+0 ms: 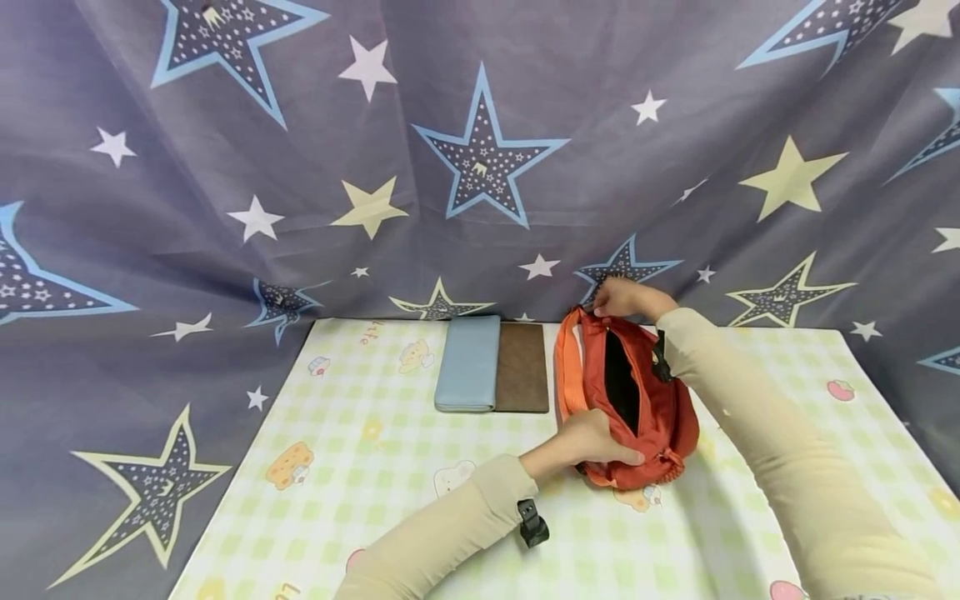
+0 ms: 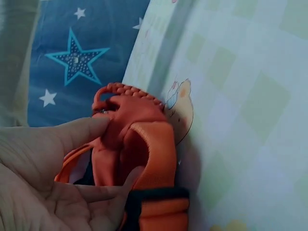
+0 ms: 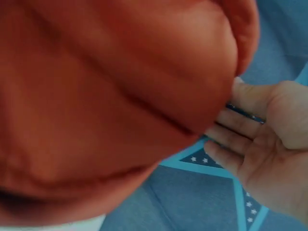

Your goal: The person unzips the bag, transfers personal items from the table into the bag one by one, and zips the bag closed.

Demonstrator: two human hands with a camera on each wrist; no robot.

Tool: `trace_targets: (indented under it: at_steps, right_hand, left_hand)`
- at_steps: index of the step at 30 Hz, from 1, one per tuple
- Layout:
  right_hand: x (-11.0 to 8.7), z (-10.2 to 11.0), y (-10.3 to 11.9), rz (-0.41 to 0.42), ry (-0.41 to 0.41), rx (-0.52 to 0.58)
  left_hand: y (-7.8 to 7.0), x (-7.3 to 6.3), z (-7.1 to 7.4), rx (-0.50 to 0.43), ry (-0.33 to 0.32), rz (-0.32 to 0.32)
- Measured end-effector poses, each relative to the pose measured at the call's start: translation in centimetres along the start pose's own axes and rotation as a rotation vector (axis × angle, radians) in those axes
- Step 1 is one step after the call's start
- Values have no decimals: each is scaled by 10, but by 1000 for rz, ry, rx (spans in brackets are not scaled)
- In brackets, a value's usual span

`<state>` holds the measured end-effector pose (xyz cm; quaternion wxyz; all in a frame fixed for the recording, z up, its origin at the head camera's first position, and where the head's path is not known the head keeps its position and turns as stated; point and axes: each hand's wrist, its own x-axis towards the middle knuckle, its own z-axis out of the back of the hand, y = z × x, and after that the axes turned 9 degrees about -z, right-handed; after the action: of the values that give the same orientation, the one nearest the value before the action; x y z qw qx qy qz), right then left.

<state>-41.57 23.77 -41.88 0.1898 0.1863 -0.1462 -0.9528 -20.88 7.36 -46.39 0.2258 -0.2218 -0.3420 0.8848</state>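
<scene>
A red waist bag [image 1: 663, 421] with an orange strap [image 1: 572, 367] lies on the table with its long zip opening gaping and dark inside. At its near end my left hand [image 1: 596, 437] grips the fabric. In the left wrist view the thumb [image 2: 86, 132] presses one side and the fingers reach behind the strap, near a black buckle [image 2: 159, 193]. My right hand [image 1: 626, 297] holds the far end, next to the curtain. The right wrist view shows its thumb [image 3: 252, 98] and fingers at the bag's rounded end, fingertips partly hidden behind the fabric.
Left of the bag a light blue wallet [image 1: 468, 364] lies partly over a brown flat notebook-like item [image 1: 522, 367]. A checked cloth with cartoon prints covers the table [image 1: 360, 500]. Behind it hangs a grey curtain [image 1: 315, 150] with stars.
</scene>
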Motion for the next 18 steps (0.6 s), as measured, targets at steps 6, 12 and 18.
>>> trace_targets:
  at_steps: [6, 12, 18]
  right_hand:
    - [4, -9, -2, -102, 131, -8]
    - [4, -17, -5, -131, 128, 76]
    - [8, -16, -4, -165, 10, 115]
  left_hand:
    - [-6, 1, -14, 175, -77, 51]
    - [-6, 4, -21, 218, -127, 75]
    - [-1, 5, -21, 209, -164, 105]
